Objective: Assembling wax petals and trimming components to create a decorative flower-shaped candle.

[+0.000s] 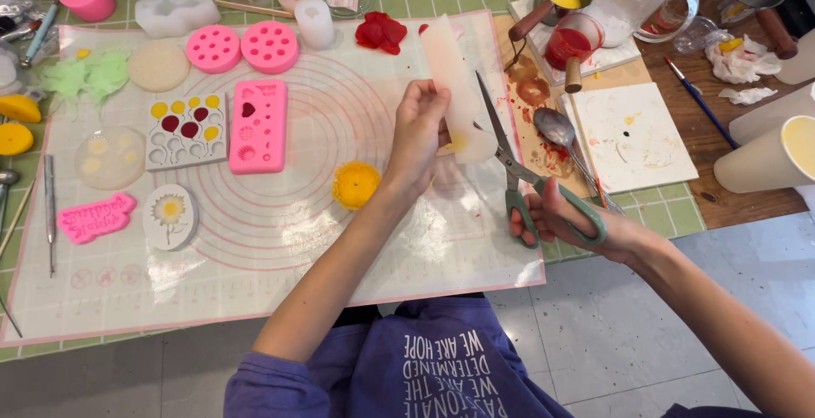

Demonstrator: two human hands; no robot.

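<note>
Two hands at work: left hand (418, 129) pinches a thin, floppy-looking translucent strip (456, 87) low down; right hand (564, 218) grips open scissors (518, 172).

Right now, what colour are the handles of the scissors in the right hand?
Muted green; the scissors show clearly in the head view, held in the right hand.
</note>
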